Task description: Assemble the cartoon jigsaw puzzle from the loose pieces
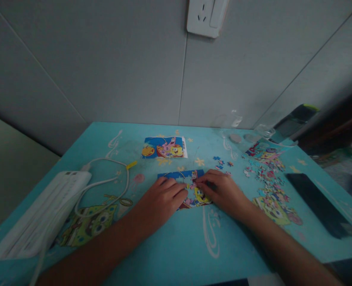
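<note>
A partly assembled cartoon jigsaw puzzle (200,195) lies on the light blue table, between my two hands. My left hand (164,194) rests over its left side, fingers bent and close together, hiding that part; anything beneath them cannot be made out. At the upper right of the puzzle, my right hand (220,188) pinches with thumb and forefinger at something too small to name. Behind the puzzle is a printed reference picture (164,147) with similar cartoon figures. A few loose blue pieces (219,162) sit just beyond my right hand.
Many loose puzzle pieces (271,178) are heaped at the right, near a cartoon-printed clear container (265,150). A dark flat object (319,204) lies farther right. At the left are a white power strip (41,214) and a looped white cable (127,178). A wall stands behind.
</note>
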Demonstrator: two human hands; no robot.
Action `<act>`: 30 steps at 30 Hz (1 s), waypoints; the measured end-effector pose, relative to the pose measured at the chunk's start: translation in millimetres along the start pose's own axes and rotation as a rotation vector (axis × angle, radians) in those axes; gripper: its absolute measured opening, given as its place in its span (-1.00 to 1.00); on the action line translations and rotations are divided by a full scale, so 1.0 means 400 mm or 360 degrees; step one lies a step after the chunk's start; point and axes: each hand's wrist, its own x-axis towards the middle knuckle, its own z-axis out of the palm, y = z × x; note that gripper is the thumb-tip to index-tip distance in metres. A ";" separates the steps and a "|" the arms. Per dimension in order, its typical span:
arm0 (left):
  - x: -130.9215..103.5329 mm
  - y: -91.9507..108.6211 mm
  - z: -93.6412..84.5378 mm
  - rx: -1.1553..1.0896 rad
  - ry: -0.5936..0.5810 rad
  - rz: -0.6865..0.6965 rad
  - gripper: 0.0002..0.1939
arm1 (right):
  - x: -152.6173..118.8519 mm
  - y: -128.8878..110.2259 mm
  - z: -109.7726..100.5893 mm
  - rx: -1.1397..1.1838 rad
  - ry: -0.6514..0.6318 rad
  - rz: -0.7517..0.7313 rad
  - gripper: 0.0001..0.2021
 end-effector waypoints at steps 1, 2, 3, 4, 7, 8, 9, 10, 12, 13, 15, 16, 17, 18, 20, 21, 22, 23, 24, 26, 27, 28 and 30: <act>0.001 0.001 0.000 0.0004 0.0010 0.0001 -0.74 | 0.000 -0.002 -0.002 0.0005 -0.0013 0.0000 -0.85; 0.001 0.002 0.000 0.0007 0.0019 -0.0001 -0.75 | -0.001 -0.004 -0.003 0.0013 -0.0027 -0.0002 -0.85; 0.002 0.003 0.000 0.0007 0.0025 -0.0003 -0.75 | -0.002 -0.006 -0.004 0.0023 -0.0045 -0.0007 -0.85; 0.003 0.004 0.000 0.0005 0.0027 -0.0004 -0.75 | -0.002 -0.008 -0.004 0.0034 -0.0060 -0.0011 -0.86; 0.003 0.005 0.002 -0.0004 0.0001 -0.0002 -0.75 | -0.004 -0.012 -0.003 0.0060 -0.0097 -0.0004 -0.89; 0.003 0.005 0.003 -0.0005 -0.0012 -0.0004 -0.75 | -0.004 -0.012 -0.002 0.0063 -0.0098 0.0009 -0.89; 0.002 0.006 0.003 -0.0005 -0.0027 -0.0007 -0.75 | -0.004 -0.012 -0.001 0.0065 -0.0095 0.0023 -0.89; 0.001 0.006 0.004 -0.0005 -0.0038 -0.0010 -0.75 | -0.004 -0.011 0.000 0.0066 -0.0091 0.0037 -0.89; -0.001 0.006 0.005 -0.0004 -0.0056 -0.0010 -0.76 | -0.003 -0.008 0.004 0.0067 -0.0073 0.0059 -0.88; -0.002 0.006 0.006 0.0001 -0.0055 -0.0008 -0.76 | -0.003 -0.006 0.006 0.0065 -0.0063 0.0066 -0.88; -0.003 0.006 0.007 0.0016 -0.0051 -0.0001 -0.77 | -0.002 -0.002 0.010 0.0058 -0.0048 0.0069 -0.88; -0.003 0.006 0.007 0.0025 -0.0049 0.0000 -0.78 | -0.001 0.000 0.012 0.0053 -0.0041 0.0069 -0.88; -0.003 0.006 0.007 0.0031 -0.0047 0.0001 -0.78 | -0.001 0.000 0.012 0.0048 -0.0036 0.0069 -0.88; -0.003 0.005 0.007 0.0034 -0.0044 0.0003 -0.77 | -0.002 0.000 0.012 0.0043 -0.0036 0.0069 -0.89; -0.002 0.004 0.007 0.0030 -0.0042 0.0006 -0.77 | -0.003 -0.001 0.009 0.0034 -0.0036 0.0072 -0.88; -0.003 0.004 0.007 0.0028 -0.0037 0.0005 -0.76 | -0.004 -0.001 0.007 0.0031 -0.0038 0.0070 -0.88; -0.003 0.004 0.008 0.0025 -0.0035 0.0005 -0.76 | -0.005 -0.002 0.004 0.0029 -0.0044 0.0066 -0.87; -0.003 0.004 0.008 0.0021 -0.0033 0.0006 -0.76 | -0.006 -0.003 0.002 0.0028 -0.0050 0.0057 -0.86; -0.004 0.005 0.008 0.0018 -0.0027 0.0002 -0.76 | -0.007 -0.004 -0.001 0.0028 -0.0059 0.0043 -0.84; -0.005 0.006 0.008 0.0014 -0.0032 -0.0007 -0.76 | -0.009 -0.005 -0.005 0.0023 -0.0083 -0.0003 -0.83; -0.005 0.007 0.007 0.0012 -0.0035 -0.0010 -0.77 | -0.011 -0.005 -0.006 0.0012 -0.0096 -0.0037 -0.82; -0.005 0.007 0.006 0.0011 -0.0042 -0.0011 -0.77 | -0.012 -0.005 -0.007 -0.0007 -0.0112 -0.0075 -0.82; -0.003 0.008 0.003 0.0010 -0.0054 -0.0006 -0.78 | -0.016 -0.003 -0.007 -0.0053 -0.0143 -0.0150 -0.80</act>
